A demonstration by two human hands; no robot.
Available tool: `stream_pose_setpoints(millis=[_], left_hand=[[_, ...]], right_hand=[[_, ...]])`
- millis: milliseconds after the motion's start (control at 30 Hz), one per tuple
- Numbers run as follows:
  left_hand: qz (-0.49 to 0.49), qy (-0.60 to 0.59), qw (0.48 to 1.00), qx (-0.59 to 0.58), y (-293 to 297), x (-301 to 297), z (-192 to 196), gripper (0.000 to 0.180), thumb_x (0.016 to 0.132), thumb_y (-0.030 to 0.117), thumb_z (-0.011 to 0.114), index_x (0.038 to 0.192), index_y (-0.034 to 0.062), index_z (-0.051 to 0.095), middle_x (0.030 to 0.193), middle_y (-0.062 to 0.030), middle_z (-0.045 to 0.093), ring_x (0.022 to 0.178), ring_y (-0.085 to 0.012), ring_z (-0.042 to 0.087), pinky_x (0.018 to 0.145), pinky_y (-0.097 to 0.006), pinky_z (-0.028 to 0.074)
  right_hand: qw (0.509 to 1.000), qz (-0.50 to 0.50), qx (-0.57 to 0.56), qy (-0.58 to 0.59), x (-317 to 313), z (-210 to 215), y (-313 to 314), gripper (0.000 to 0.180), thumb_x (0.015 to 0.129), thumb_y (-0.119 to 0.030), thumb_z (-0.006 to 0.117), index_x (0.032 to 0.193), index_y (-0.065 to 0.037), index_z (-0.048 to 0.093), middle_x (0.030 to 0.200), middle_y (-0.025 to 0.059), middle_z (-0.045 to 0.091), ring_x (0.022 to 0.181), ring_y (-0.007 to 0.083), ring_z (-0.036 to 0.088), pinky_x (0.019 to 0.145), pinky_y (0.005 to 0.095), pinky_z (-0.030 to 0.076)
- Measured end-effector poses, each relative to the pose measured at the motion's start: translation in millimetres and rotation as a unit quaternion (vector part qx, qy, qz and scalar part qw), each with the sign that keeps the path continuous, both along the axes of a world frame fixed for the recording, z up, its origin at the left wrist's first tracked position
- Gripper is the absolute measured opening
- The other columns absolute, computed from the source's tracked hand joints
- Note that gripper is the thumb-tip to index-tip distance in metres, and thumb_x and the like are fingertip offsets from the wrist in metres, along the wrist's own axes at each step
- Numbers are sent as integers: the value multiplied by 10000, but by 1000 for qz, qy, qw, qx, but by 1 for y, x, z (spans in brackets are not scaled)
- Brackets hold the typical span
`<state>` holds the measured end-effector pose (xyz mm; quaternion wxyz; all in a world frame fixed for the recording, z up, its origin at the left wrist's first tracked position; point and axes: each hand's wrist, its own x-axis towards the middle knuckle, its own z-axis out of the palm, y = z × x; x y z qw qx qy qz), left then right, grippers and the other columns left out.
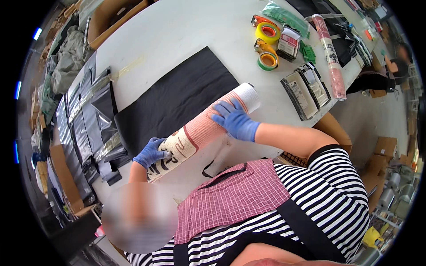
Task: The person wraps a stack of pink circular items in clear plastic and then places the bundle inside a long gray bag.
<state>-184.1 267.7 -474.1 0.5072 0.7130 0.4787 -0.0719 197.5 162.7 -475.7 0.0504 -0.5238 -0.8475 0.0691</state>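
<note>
A thick rolled mat [199,130], pink and cream with dark lettering and a white far end, lies slantwise in front of me. My left hand [151,152], in a blue glove, is closed around its lower left part, with the thumb over the top. Near the white end, my right hand [235,120], also gloved in blue, rests on the pink surface with fingers spread. Behind the roll, a flat black sheet [177,91] is spread on the white table [155,44], and the roll overlaps its near edge.
At the far right are tape dispensers [268,33], a small box [288,42], a dark divided tray [306,91] and another rolled mat [329,57]. Folded black plastic bags [88,115] line the left edge. A cardboard box [111,22] stands far left. Another person [395,71] is at upper right.
</note>
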Motion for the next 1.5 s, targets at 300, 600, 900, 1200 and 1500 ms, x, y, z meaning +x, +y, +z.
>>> stream_pose_setpoints(millis=[300, 600, 900, 1200, 1500], left_hand=[[-44, 109, 947, 300, 4, 26, 35, 993, 490, 366, 933, 1340, 60, 521, 1126, -193, 667, 1057, -380, 628, 923, -437, 503], [-100, 176, 960, 192, -102, 50, 36, 796, 582, 533, 849, 1239, 159, 602, 1051, -170, 702, 973, -352, 678, 878, -430, 534], [-100, 26, 991, 84, -112, 54, -8, 878, 578, 485, 866, 1313, 80, 610, 1257, -186, 519, 1225, -355, 481, 1062, -395, 401], [-109, 98, 952, 268, -117, 72, 21, 945, 586, 579, 845, 1303, 27, 573, 1221, -191, 584, 1135, -332, 574, 980, -387, 463], [-38, 154, 973, 170, -69, 85, 35, 943, 553, 609, 853, 1286, 80, 585, 1091, -166, 696, 1029, -328, 657, 911, -403, 511]], right_hand=[[959, 45, -281, -2, 1, 13, 150, 772, 617, -462, 852, 1262, -134, 582, 1211, 119, 663, 1141, 312, 623, 942, 450, 480], [936, 109, -335, 23, 41, 3, 38, 687, 609, -415, 873, 1166, -90, 636, 1083, 172, 695, 1047, 381, 642, 906, 431, 497], [991, 1, -91, 100, 60, 19, -60, 611, 720, -297, 766, 1252, -50, 595, 1237, 152, 612, 1158, 342, 568, 1004, 436, 436], [994, -102, -46, 21, 34, -5, -50, 578, 920, -585, 489, 1153, -76, 633, 1167, 114, 648, 1134, 288, 587, 1041, 461, 346], [989, -71, -130, 4, 46, 13, 32, 545, 968, -523, 407, 938, -72, 711, 989, 167, 716, 959, 325, 679, 854, 463, 475]])
